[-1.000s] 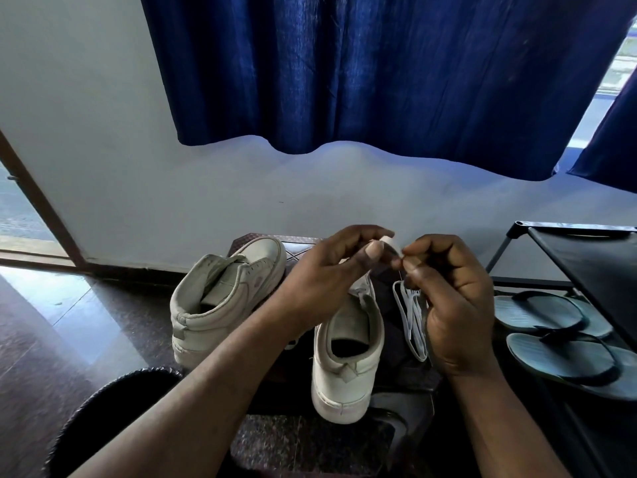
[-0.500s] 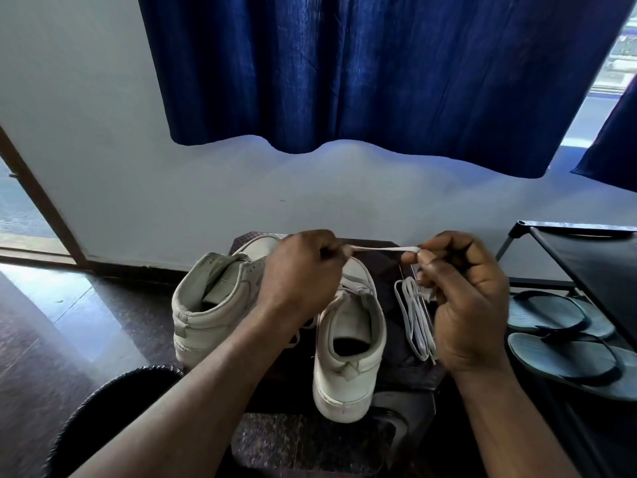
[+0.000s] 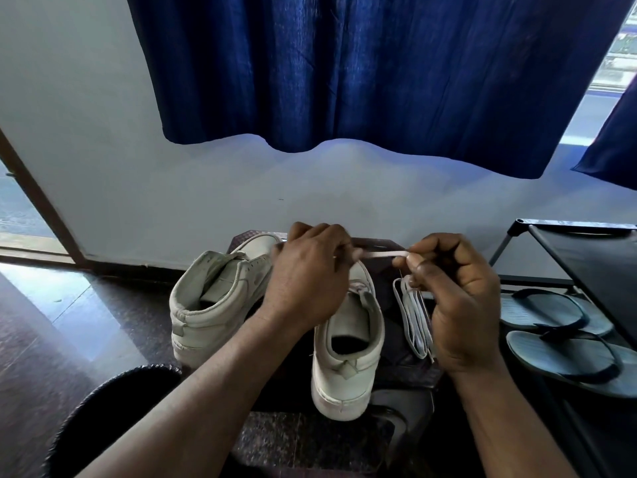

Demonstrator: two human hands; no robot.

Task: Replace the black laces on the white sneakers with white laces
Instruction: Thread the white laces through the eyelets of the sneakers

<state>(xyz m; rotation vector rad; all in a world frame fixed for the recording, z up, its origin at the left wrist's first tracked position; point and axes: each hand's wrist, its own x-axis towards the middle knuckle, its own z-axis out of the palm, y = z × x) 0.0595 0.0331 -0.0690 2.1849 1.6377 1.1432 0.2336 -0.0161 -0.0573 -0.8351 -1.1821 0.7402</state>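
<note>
Now, head view: we pinch the white lace (image 3: 382, 253) taut between left hand (image 3: 310, 274) and right hand (image 3: 458, 298) — both curled on it — just above the sneakers (image 3: 348, 367); its slack loops under the right. Light, limp and thin, we judge — best gripped near its tip.

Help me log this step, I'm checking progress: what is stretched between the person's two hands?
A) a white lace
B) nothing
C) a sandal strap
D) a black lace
A: a white lace runs straight from the left hand to the right hand, each pinching one end of that stretch, above the sneakers.
</note>
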